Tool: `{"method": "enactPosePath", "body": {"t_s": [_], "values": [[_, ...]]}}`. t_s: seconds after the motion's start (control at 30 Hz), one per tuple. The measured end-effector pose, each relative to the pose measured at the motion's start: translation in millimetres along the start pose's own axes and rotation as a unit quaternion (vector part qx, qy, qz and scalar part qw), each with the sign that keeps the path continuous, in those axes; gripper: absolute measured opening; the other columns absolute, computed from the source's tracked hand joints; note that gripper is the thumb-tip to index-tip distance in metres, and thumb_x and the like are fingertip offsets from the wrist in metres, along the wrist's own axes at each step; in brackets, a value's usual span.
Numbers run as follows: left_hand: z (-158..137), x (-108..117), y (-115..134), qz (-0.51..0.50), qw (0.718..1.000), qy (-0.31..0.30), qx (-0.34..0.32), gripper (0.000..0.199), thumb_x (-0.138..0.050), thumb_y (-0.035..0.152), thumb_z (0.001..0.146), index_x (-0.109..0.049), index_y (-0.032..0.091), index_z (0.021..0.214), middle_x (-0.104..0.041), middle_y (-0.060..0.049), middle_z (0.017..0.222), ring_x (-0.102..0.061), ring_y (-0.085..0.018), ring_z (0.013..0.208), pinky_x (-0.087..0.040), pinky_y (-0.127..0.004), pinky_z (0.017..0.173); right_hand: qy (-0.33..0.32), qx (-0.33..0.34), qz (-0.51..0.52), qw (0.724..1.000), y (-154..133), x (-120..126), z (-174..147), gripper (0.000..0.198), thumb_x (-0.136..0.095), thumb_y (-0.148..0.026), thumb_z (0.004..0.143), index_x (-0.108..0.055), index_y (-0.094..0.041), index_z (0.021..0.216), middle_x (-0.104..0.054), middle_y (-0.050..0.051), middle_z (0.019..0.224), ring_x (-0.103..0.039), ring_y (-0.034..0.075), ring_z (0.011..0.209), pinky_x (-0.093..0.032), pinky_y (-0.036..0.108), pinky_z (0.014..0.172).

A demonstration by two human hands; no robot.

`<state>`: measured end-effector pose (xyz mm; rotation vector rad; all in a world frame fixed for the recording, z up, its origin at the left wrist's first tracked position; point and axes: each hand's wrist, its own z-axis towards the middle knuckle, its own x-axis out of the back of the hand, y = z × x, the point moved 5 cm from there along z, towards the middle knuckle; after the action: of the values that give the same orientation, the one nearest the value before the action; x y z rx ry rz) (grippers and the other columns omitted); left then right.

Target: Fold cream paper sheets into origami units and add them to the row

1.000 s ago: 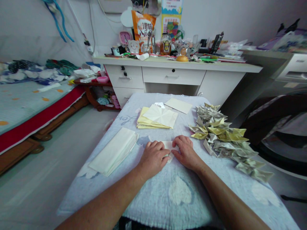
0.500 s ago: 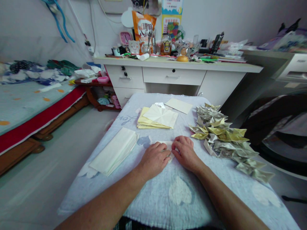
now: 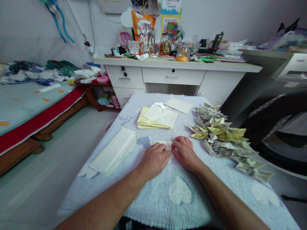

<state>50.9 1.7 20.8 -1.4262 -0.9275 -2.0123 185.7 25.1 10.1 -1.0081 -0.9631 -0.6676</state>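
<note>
A small pale sheet of paper (image 3: 169, 145) lies on the cloth-covered table, mostly hidden under my fingers. My left hand (image 3: 157, 157) presses on its left part with curled fingers, the thumb toward the middle. From the right, my right hand (image 3: 184, 150) pinches the paper's edge, its fingertips close to the left thumb. Beyond the hands sits a stack of yellow paper (image 3: 153, 126) with a creased white sheet (image 3: 161, 115) on top. Folded white paper (image 3: 115, 150) lies to the left. Many folded paper pieces (image 3: 223, 137) with pointed ends are piled at the right.
A flat cream card (image 3: 178, 105) lies near the table's far end. Behind stands a white desk (image 3: 172, 75) crowded with a snack bag (image 3: 143, 32), a jar (image 3: 165, 44) and small items. A bed (image 3: 40, 105) is at left, a washing machine (image 3: 287, 127) at right.
Both hands stay at the same spot on the paper, with barely any finger movement. The whole view has shifted very slightly.
</note>
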Motion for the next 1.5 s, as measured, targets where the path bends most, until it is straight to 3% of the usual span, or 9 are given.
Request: {"method": "enactPosePath", "body": {"t_s": [0.5, 1.07, 1.27, 1.5], "values": [[-2.6, -0.8, -3.7, -0.022, 0.999, 0.015, 0.039, 0.019, -0.061, 0.029, 0.085, -0.062, 0.022, 0.102, -0.056, -0.004, 0.101, -0.051, -0.020, 0.096, -0.047, -0.034, 0.084, -0.005, 0.000, 0.003, 1.000, -0.8, 0.1, 1.0, 0.006, -0.058, -0.021, 0.082, -0.062, -0.022, 0.087, -0.053, 0.005, 0.103, -0.044, 0.022, 0.100, -0.033, 0.037, 0.087], [-1.3, -2.1, 1.6, 0.026, 1.000, 0.011, 0.007, 0.013, -0.057, 0.028, 0.088, -0.063, 0.020, 0.096, -0.057, -0.005, 0.095, -0.050, -0.021, 0.094, -0.046, -0.037, 0.084, -0.008, -0.001, -0.019, 1.000, -2.6, 0.2, -0.9, 0.008, -0.057, -0.025, 0.082, -0.060, -0.022, 0.089, -0.053, 0.006, 0.106, -0.044, 0.024, 0.101, -0.033, 0.039, 0.090], [-1.0, 0.0, 1.8, 0.020, 1.000, 0.012, 0.015, 0.011, -0.057, 0.028, 0.088, -0.063, 0.020, 0.092, -0.056, -0.004, 0.093, -0.050, -0.020, 0.092, -0.046, -0.035, 0.081, -0.011, -0.003, -0.046, 0.999, -4.4, 0.5, -2.3, 0.020, -0.060, -0.035, 0.079, -0.057, -0.022, 0.094, -0.052, 0.007, 0.107, -0.044, 0.026, 0.101, -0.033, 0.041, 0.090], [-1.3, 1.8, 1.6, 0.007, 1.000, 0.007, 0.017, 0.011, -0.056, 0.026, 0.088, -0.063, 0.020, 0.091, -0.055, -0.005, 0.094, -0.049, -0.021, 0.094, -0.045, -0.035, 0.082, -0.018, 0.007, -0.037, 0.999, -4.4, 0.6, -4.3, 0.039, -0.057, -0.045, 0.082, -0.053, -0.021, 0.112, -0.050, 0.010, 0.115, -0.043, 0.027, 0.105, -0.032, 0.043, 0.093]]}}
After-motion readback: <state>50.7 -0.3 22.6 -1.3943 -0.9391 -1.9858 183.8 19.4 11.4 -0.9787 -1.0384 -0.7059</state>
